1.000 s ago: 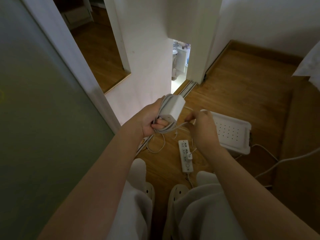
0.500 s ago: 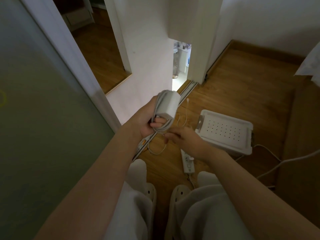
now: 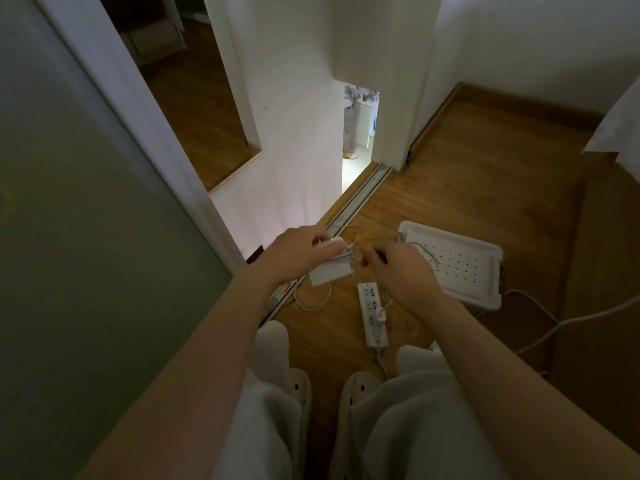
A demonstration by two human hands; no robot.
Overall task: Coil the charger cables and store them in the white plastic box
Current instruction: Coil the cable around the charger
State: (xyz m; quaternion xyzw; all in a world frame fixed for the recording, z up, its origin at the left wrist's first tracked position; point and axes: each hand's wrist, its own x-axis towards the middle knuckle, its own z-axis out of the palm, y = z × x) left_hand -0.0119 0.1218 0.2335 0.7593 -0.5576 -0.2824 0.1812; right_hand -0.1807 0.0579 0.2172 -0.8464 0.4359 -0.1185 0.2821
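Two bare grips meet low over the brown wooden floor (image 3: pixel 485 174) in the head view. The left grip (image 3: pixel 299 252) is clenched around a white rectangular charger brick (image 3: pixel 329 276), its fingers curled over the top, where turns of cable are wound about the brick. Just beside it, the right grip (image 3: pixel 403 275) pinches a thin white cable strand (image 3: pixel 358 252) between thumb and fingertips, and the strand runs across to the bundle. A loose white cable loop (image 3: pixel 311 304) shows below the brick against the floor; whether it touches the boards cannot be told.

To the right of the right grip, a white plastic box with a perforated lid (image 3: pixel 485 271) sits on the floor with the lid on and a white cable curving over its near-left corner. A long white power strip (image 3: pixel 369 296) lies on the floor nearer the person, with a small white plug (image 3: pixel 381 315) in it. Two pale slippers (image 3: pixel 298 386) stand at the bottom, and a thick white cord (image 3: pixel 554 323) trails at right.
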